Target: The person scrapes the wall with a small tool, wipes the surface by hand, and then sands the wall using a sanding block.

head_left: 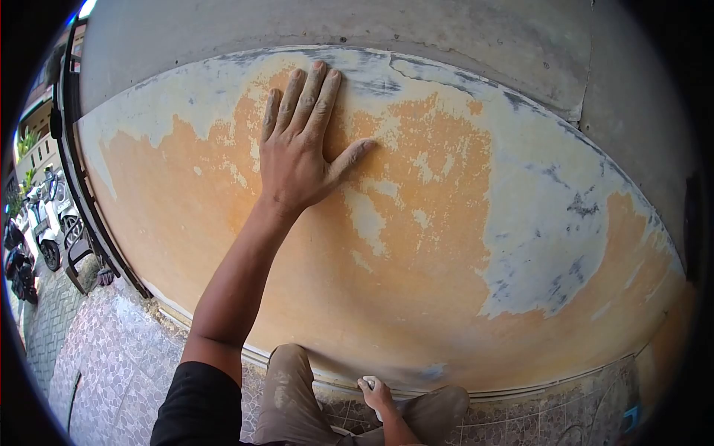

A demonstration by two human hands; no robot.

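Note:
My left hand (pixel 297 152) lies flat against the wall (pixel 416 275), its fingers spread and dusted with pale powder. Under and around it the orange paint is worn into patches, with whitish filler showing through. Low down, between my knees, my right hand (pixel 379 394) is closed in front of the wall's foot. Something small and whitish shows at its fingers, too small to name. Dust marks the knee of my brown trousers (pixel 286 379).
Bare grey panels (pixel 476 30) form the wall above the painted part. At left are a dark metal frame (pixel 71 163), a dark chair (pixel 78 256) and parked motorbikes (pixel 46 215). Patterned tiles (pixel 111 364) cover the floor. A small blue item (pixel 631 418) lies at lower right.

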